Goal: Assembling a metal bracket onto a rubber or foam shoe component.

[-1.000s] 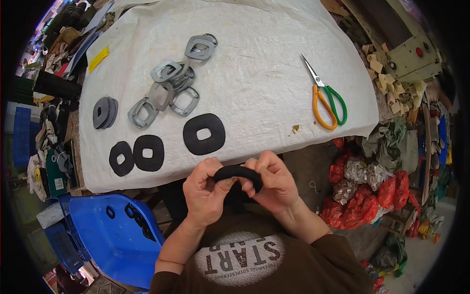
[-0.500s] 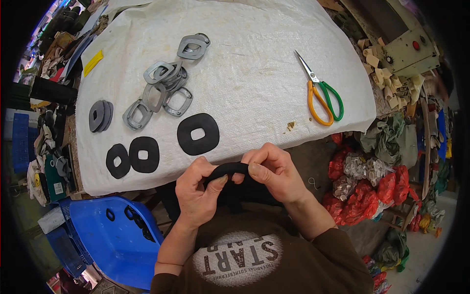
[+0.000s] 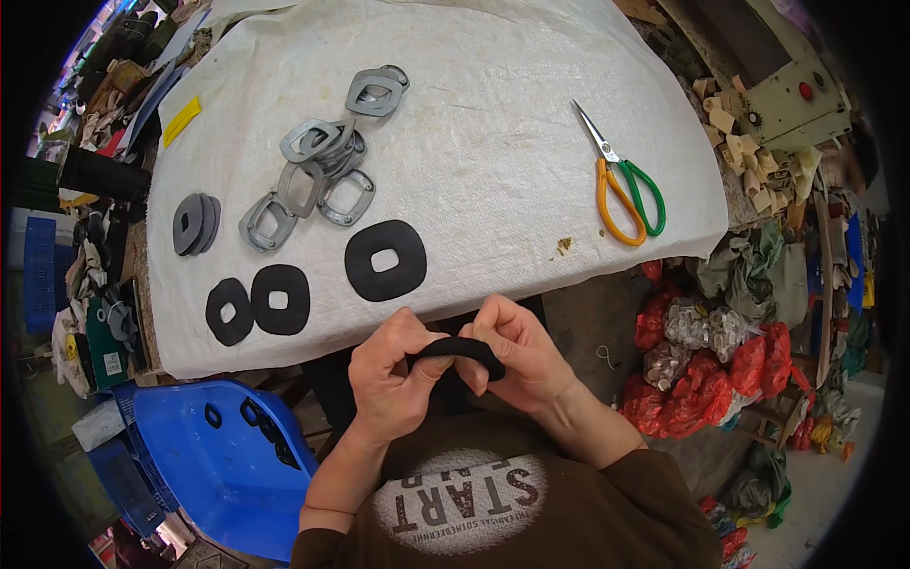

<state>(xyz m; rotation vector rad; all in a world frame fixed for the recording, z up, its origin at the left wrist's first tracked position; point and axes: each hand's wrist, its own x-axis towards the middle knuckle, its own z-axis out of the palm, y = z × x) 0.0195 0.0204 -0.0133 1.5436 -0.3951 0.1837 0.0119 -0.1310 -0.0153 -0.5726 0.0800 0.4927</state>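
Observation:
Between my two hands, just off the table's near edge, is a curved black fabric ring (image 3: 453, 349). My left hand (image 3: 391, 375) pinches its left side, thumb along the band. On its right side my right hand (image 3: 517, 356) grips with thumb and fingers. Fingers hide parts of the ring. Ahead of my hands lies a flat black piece (image 3: 385, 260) with a small hole in it. Two similar black pieces, one (image 3: 281, 300) partly against the other (image 3: 228, 311), lie further left. Several grey frames (image 3: 301, 188) are heaped beyond them.
Scissors (image 3: 620, 190) with orange and green handles lie at right on the white table cover (image 3: 493, 142). A grey stack of pads (image 3: 196, 225) sits at left. Below left stands a blue tub (image 3: 237, 474) holding black rings. Red bags (image 3: 697, 389) are piled at right.
Both hands have shifted slightly down and toward my body with the black ring. The ring's right end now curves lower, and my right fingers have moved along it.

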